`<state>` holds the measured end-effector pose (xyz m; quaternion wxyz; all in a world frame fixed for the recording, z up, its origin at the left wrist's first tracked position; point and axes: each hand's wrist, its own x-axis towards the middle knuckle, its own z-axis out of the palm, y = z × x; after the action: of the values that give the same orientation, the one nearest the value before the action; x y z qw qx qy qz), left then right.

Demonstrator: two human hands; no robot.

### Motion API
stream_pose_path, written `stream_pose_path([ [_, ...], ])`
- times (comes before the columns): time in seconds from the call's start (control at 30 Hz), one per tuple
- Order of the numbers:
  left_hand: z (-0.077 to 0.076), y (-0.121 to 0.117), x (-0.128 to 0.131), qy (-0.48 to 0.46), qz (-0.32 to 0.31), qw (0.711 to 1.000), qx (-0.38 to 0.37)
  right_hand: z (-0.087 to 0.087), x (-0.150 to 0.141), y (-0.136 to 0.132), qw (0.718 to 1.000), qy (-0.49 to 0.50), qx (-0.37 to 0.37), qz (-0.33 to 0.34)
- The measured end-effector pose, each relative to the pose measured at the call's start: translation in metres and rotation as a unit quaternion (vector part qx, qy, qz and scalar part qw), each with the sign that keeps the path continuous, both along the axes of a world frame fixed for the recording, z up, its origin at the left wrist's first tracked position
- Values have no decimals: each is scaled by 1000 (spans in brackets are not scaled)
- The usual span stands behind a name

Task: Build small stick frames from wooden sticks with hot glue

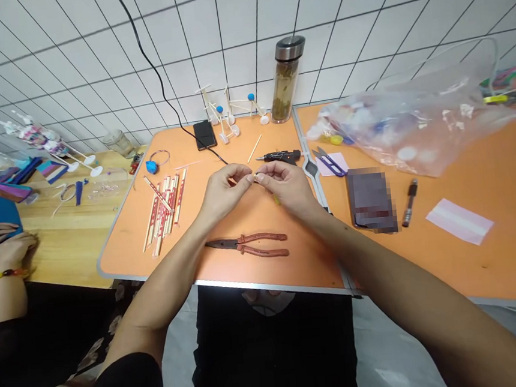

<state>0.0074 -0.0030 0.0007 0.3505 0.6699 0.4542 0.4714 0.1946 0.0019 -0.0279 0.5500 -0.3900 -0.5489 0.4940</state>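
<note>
My left hand (pixel 225 191) and my right hand (pixel 287 190) meet over the orange table (pixel 224 220), fingertips pinched together. Between them is something small that I cannot make out; a bit of yellow shows under the right fingers. Just behind the hands lie a black glue gun (pixel 280 156) and a thin wooden stick (pixel 255 148). Nearer to me are pliers (pixel 249 242) with reddish-brown handles, jaws pointing left. To the left of my left hand, several chopsticks (pixel 165 210) in red-and-white wrappers are piled up.
Stick models (pixel 233 112) with blue tops and a tea bottle (pixel 285 80) stand by the wall, near a black phone (pixel 205 135). Purple scissors (pixel 331 163), a blurred dark device (pixel 371 200), a pen (pixel 409 203) and a plastic bag (pixel 408 123) lie right. A co-worker's hands (pixel 12 248) are left.
</note>
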Motion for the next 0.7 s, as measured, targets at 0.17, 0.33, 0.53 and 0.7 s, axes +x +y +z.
stream_pose_path([
  [0.17,-4,-5,3,18,6,999,28,1,0,-2,1000,-17,-4,-5],
  [0.33,-9,-3,3,-2,15,1000,21,0,-2,-3,999,-30,-13,-2],
  [0.53,-11,-3,2,-4,26,1000,12,-1,-3,-3,1000,-23,-17,-1],
  [0.7,-12,-6,5,-16,28,999,-8,-2,-2,-5,1000,-23,-15,-3],
])
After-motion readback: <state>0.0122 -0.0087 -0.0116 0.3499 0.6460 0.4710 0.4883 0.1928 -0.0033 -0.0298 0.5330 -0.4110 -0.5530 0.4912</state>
